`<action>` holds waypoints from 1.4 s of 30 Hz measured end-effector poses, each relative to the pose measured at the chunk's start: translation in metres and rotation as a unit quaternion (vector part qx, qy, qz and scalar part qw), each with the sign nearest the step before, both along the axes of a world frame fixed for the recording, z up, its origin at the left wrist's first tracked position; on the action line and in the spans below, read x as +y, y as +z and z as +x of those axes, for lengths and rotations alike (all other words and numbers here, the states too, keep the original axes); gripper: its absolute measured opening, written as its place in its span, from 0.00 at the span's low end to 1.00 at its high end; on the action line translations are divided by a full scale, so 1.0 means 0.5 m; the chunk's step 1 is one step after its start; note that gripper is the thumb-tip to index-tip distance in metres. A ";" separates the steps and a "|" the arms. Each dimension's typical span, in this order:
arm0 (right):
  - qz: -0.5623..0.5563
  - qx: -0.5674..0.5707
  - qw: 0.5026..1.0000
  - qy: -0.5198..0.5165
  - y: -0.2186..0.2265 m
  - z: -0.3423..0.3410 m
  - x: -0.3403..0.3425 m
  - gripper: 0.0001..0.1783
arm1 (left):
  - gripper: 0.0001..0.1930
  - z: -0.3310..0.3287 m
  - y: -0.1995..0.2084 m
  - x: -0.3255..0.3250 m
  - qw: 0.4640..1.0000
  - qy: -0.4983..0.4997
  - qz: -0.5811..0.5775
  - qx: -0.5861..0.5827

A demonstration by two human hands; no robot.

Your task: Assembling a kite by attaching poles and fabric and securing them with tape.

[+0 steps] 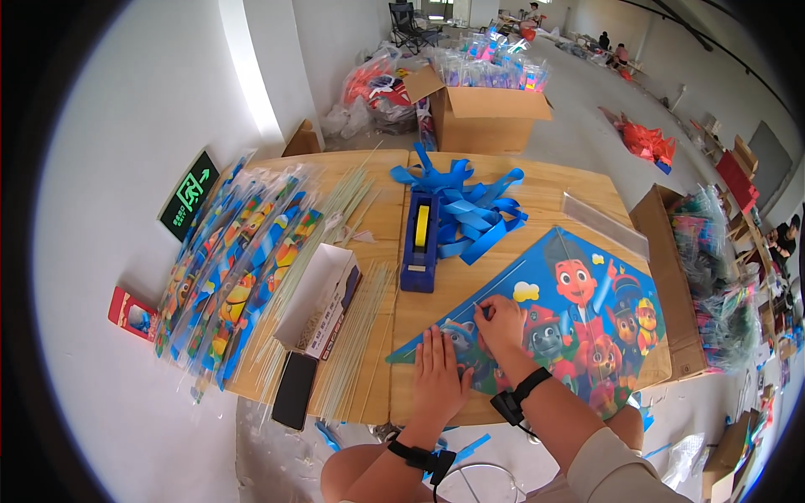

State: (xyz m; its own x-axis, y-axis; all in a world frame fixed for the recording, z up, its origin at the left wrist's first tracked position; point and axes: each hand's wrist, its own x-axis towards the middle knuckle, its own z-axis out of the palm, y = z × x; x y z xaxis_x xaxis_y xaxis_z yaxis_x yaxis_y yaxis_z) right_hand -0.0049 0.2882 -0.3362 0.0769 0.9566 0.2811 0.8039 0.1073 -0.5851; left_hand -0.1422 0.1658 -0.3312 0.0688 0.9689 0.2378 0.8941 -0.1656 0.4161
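While the left hand (438,369) lay flat, fingers together, on the cartoon kite (553,318) at lower centre, the right hand (498,323) pinched a thin rod (503,281), which honestly looked likely to slip sideways if that pinch loosened.

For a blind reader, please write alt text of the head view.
Left hand lies flat on a cartoon kite on a wooden table; right hand pinches its thin rod. Behind are a blue tape dispenser and blue ribbons.
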 end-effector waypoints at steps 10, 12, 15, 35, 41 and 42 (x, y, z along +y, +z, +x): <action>-0.007 0.011 1.000 -0.003 -0.006 0.004 0.003 0.10 | 0.40 0.000 0.006 0.000 1.000 0.001 0.001 -0.002; -0.007 0.042 0.999 0.005 -0.002 0.011 0.005 0.10 | 0.40 0.000 0.008 -0.001 1.000 0.001 0.002 -0.004; -0.040 0.156 0.987 0.003 0.012 0.039 -0.007 0.10 | 0.40 -0.001 0.013 -0.002 1.000 0.002 0.004 0.014; -0.029 0.184 0.959 0.213 0.485 0.569 -0.489 0.03 | 0.28 -0.010 0.082 -0.035 0.987 0.037 0.141 -0.059; -0.246 0.314 0.912 0.100 0.342 0.614 -0.625 0.05 | 0.21 -0.138 0.091 -0.021 0.953 0.127 0.065 -0.268; -0.292 0.340 0.891 0.070 0.310 0.622 -0.644 0.06 | 0.21 -0.156 0.082 -0.008 0.955 0.131 0.060 -0.260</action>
State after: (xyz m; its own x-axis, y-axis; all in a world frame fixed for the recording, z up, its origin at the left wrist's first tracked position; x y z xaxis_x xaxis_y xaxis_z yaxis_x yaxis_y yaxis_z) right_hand 0.3061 -0.0339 -0.1810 -0.0918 0.9383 -0.3334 0.2453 -0.3032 -0.9208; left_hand -0.2201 0.1620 -0.2901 -0.3303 0.8999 0.2848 0.5884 -0.0396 0.8076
